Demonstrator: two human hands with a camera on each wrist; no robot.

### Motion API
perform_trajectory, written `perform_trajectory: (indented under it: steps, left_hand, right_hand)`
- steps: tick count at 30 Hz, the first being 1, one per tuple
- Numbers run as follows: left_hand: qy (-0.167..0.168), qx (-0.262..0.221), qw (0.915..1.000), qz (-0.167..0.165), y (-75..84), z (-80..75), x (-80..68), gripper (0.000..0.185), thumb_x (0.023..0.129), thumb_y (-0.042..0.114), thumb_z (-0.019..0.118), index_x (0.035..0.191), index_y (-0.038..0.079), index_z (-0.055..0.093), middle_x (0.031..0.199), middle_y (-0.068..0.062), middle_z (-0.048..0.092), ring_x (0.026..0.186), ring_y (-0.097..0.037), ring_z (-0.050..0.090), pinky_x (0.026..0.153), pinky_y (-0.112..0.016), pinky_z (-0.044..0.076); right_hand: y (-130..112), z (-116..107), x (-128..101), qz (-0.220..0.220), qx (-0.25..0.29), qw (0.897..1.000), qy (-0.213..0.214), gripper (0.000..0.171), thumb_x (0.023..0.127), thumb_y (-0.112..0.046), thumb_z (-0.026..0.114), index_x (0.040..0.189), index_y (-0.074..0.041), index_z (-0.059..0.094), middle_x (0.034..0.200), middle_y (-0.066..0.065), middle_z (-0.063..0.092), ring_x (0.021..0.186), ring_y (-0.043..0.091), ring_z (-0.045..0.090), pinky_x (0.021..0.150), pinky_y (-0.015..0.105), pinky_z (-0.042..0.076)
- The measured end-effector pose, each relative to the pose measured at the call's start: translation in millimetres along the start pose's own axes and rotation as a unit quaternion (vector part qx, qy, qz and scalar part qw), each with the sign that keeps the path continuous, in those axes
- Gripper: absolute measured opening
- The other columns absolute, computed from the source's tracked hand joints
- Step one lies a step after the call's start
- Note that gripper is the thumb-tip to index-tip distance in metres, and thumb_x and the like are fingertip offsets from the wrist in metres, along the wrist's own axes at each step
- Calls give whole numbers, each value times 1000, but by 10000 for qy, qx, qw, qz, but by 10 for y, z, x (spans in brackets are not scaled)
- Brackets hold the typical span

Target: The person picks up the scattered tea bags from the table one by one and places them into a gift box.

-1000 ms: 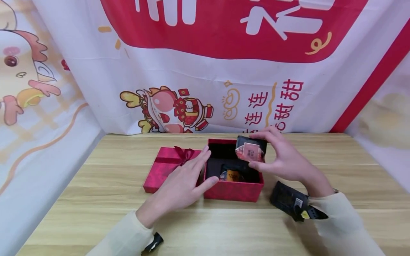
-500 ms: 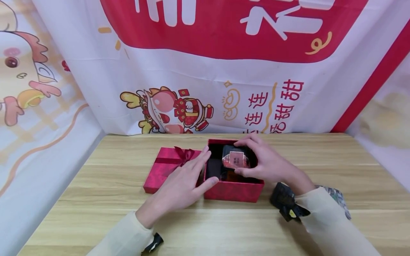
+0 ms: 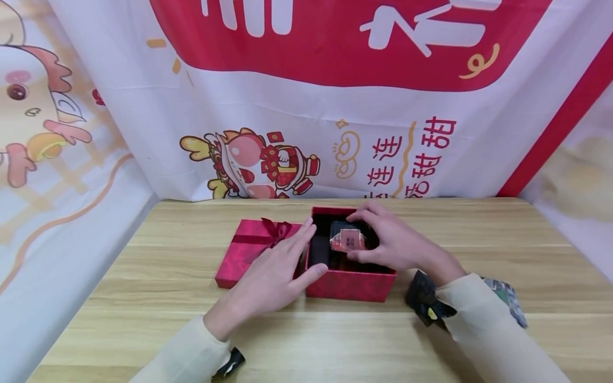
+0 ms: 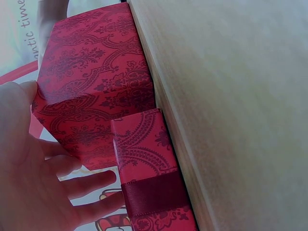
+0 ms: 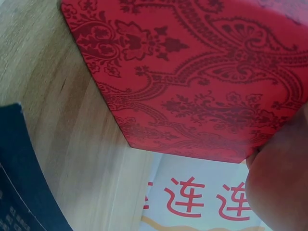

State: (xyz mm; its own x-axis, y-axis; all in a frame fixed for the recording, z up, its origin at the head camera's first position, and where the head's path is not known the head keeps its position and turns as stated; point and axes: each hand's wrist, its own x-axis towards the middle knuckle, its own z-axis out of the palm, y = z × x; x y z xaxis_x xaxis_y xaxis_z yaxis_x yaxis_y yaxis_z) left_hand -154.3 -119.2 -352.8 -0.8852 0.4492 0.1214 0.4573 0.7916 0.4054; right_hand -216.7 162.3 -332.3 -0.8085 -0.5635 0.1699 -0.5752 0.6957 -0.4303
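Behind the wooden table (image 3: 143,330) hangs a festive banner (image 3: 297,106). From the head view, the right hand (image 3: 390,244) pinches a small packet (image 3: 347,240) inside the open red box (image 3: 349,284) near the table's middle. The left hand (image 3: 273,276), fingers straight, rests against the box's left wall. From the left wrist view, the box lid (image 4: 149,178) touches the box. From the right wrist view, a dark pouch (image 5: 19,192) lies near the box.

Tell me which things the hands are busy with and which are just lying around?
Busy with:
- red box, open, steadied by the left hand
- small packet, held inside the box by the right hand

Just lying around:
- red lid with bow, beside the box
- black packet on the table
- cartoon banner behind
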Motion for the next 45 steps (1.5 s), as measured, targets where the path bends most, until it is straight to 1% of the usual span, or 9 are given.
perform_trajectory:
  steps: [3,9,17,25,28,32,36,42,45]
  left_hand:
    - [-24,-24,10000,-43,-4,-9,-10,85,104,74,41,172,30,14,179,12,14,161,-22,35,125,-54,42]
    - [-26,3,10000,-54,-8,-13,-19,86,103,76,39,172,31,14,179,13,14,161,-21,35,124,-55,42]
    - [-17,1,10000,17,1,3,3,86,103,78,36,172,31,14,180,12,13,162,-19,32,125,-56,41]
    - [-34,-18,10000,-28,0,0,-5,85,104,74,40,172,31,14,179,14,12,162,-21,33,126,-55,40]
    - [-6,-27,10000,4,6,-3,-4,84,104,73,41,172,29,15,180,12,15,162,-21,34,125,-55,41]
    - [-25,-65,10000,4,12,3,0,84,105,72,42,172,29,15,180,11,15,162,-21,33,125,-56,40]
    - [-44,-68,10000,-12,17,7,-1,85,104,75,40,172,31,14,179,13,13,162,-20,32,126,-55,40]
    - [-2,-114,9999,7,25,3,-5,85,104,74,41,172,30,15,179,12,13,162,-21,32,126,-56,40]
    - [7,-123,9999,-15,22,1,-7,86,103,74,42,172,30,15,179,12,13,162,-21,32,126,-57,40]
  right_hand:
    - [-7,15,21,-143,-131,9998,8,68,85,-42,86,140,-9,64,139,8,57,126,27,58,113,53,50]
    - [-21,37,36,-317,-458,9984,-22,65,86,-44,84,136,-7,67,134,10,62,125,30,58,112,56,48]
    - [-5,29,2,-349,-634,9974,-25,62,88,-45,82,136,-8,69,134,9,63,126,30,59,111,57,48]
    - [-9,46,-1,-280,-689,9971,-136,63,88,-49,81,138,-12,68,139,8,64,133,30,56,116,60,44]
    - [-9,41,-3,-302,-708,9969,-135,64,87,-50,82,138,-13,68,139,7,64,134,29,55,116,60,44]
    - [-8,19,-39,-242,-455,9987,-32,65,87,-52,82,139,-16,68,142,7,61,137,29,53,117,59,45]
    - [0,-60,-133,-142,64,9994,303,63,87,-48,85,139,-18,66,147,7,55,138,26,51,117,57,46]
    - [101,-245,-419,310,433,9965,651,66,90,-50,83,146,-22,61,150,1,54,139,25,50,114,65,47]
    - [186,-308,-582,375,581,9946,772,64,92,-42,83,148,-23,59,148,1,57,136,25,54,112,63,49]
